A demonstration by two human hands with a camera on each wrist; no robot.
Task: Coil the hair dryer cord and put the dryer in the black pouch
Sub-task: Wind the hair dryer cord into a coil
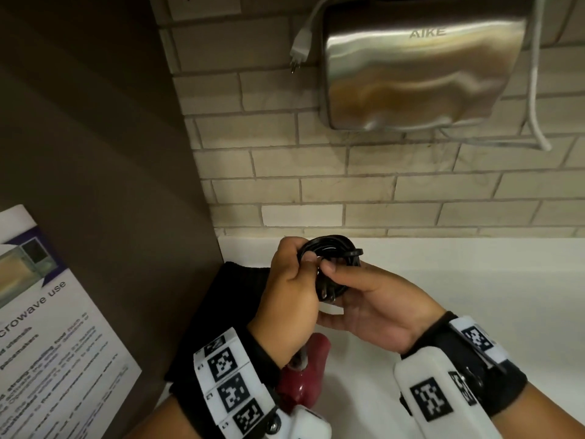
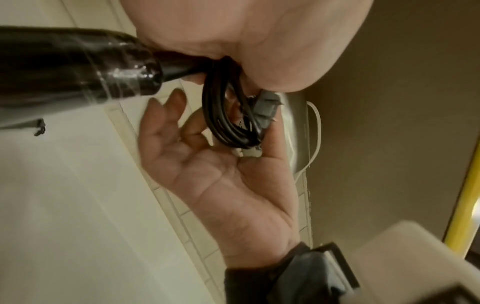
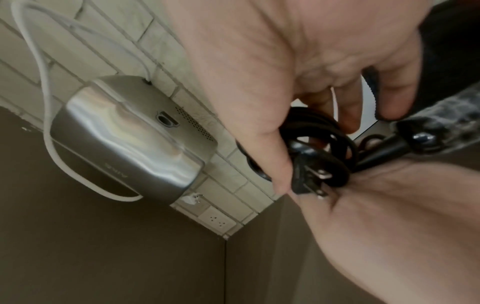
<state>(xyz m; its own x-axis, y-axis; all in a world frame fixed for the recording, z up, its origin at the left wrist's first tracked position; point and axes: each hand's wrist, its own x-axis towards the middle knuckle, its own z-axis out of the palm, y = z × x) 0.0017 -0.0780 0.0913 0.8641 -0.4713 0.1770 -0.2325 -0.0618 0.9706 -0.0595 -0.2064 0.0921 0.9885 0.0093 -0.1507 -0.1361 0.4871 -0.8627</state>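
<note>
Both hands work the cord point(image 1: 330, 264) above the white counter point(image 1: 474, 296). The left hand point(image 1: 289, 286) is curled round the coiled loops; the right hand point(image 1: 373, 307), at 3 o'clock of it, pinches the plug point(image 3: 309, 176) against the coil. The cord looks springy and likely to uncoil if released, so grip across all the loops. The red dryer point(image 1: 304, 375) hangs at 6 o'clock; it is probably rigid and heavier, best held by the handle. The black pouch point(image 1: 221, 312) lies at 8 o'clock.
</note>
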